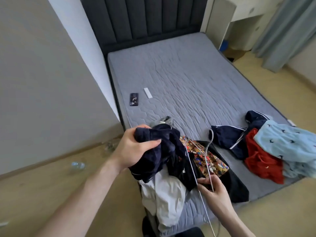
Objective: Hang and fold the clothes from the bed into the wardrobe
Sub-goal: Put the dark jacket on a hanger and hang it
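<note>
My left hand (136,148) grips a bunched dark navy garment (164,151) above the near left corner of the grey mattress (188,79). My right hand (213,190) pinches a thin metal wire hanger (200,161), whose hook rises over a colourful patterned garment (205,158). Under these lie a black garment (236,185) and a cream garment (162,195) that hangs over the bed's edge. At the right lie a navy striped jacket (230,137), a red garment (261,161) and a light blue printed garment (290,144).
A phone (134,99) and a white remote (147,92) lie on the mattress's left side. A dark padded headboard (145,19) stands at the far end. Clear plastic bottles (77,165) lie on the wooden floor at the left. Curtains (287,31) hang at the far right.
</note>
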Demonstrator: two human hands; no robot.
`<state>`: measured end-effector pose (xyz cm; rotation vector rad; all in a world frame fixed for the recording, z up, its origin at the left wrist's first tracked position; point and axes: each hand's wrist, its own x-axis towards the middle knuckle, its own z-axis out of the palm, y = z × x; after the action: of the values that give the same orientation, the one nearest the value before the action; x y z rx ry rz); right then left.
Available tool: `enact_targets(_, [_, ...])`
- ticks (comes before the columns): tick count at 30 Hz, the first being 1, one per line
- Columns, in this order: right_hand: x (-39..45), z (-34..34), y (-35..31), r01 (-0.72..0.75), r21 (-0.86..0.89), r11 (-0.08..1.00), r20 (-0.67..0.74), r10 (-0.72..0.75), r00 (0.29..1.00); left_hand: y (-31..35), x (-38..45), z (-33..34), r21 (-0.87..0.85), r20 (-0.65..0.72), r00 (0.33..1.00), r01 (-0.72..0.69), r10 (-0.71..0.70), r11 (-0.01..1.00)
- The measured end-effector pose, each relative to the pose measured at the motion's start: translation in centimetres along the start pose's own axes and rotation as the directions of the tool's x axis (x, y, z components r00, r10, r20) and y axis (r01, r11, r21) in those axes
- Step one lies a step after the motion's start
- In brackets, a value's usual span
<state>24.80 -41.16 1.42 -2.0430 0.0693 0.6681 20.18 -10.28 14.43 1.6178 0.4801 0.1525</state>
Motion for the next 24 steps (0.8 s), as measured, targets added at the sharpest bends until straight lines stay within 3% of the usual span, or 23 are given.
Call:
enact_targets(4, [-1.5, 2.8, -3.2, 0.187, -0.066, 0.98, 0.042, -0.184, 0.982, 5.5, -4.4, -3.0, 0.001, 0.046, 0.998, -0.044, 0.044, 0.999])
enact_targets(7, [-2.5, 5.0, -4.9, 0.213, -0.063, 0.975, 0.079, -0.208, 0.975, 8.7, -7.5, -4.8, 0.027, 0.057, 0.992, -0.116, 0.114, 0.993])
enact_targets(9, [-3.5, 6.1, -5.7, 0.244, -0.054, 0.968, 0.082, -0.239, 0.968, 10.8, -8.9, -5.7, -0.005, 0.023, 0.988, -0.15, 0.15, 0.989])
enact_targets(12, [-6.2, 7.9, -7.1, 0.29, 0.101, 0.952, 0.15, -0.303, 0.941, 12.8, -9.9, -6.2, -0.06, -0.087, 0.983, -0.168, 0.162, 0.984])
enact_targets(16, [-10.7, 10.0, -9.4, 0.389, 0.279, 0.878, 0.207, -0.451, 0.868, 13.1, -10.3, -6.6, -0.263, -0.191, 0.982, -0.06, 0.01, 0.963])
enact_targets(19, [-14.1, 10.6, -12.0, 0.469, 0.341, 0.815, 0.043, -0.512, 0.858, 12.8, -10.7, -7.0, -0.394, -0.227, 0.967, 0.015, -0.113, 0.919])
enact_targets(21, [-16.0, 11.2, -13.6, 0.538, 0.323, 0.778, -0.053, -0.553, 0.831, 12.1, -11.0, -6.7, -0.429, -0.263, 0.951, 0.037, -0.164, 0.903])
enact_targets(24, [-17.6, 12.9, -15.9, 0.577, 0.251, 0.777, -0.005, -0.595, 0.803, 11.5, -11.2, -5.5, -0.47, -0.287, 0.934, 0.055, -0.212, 0.881])
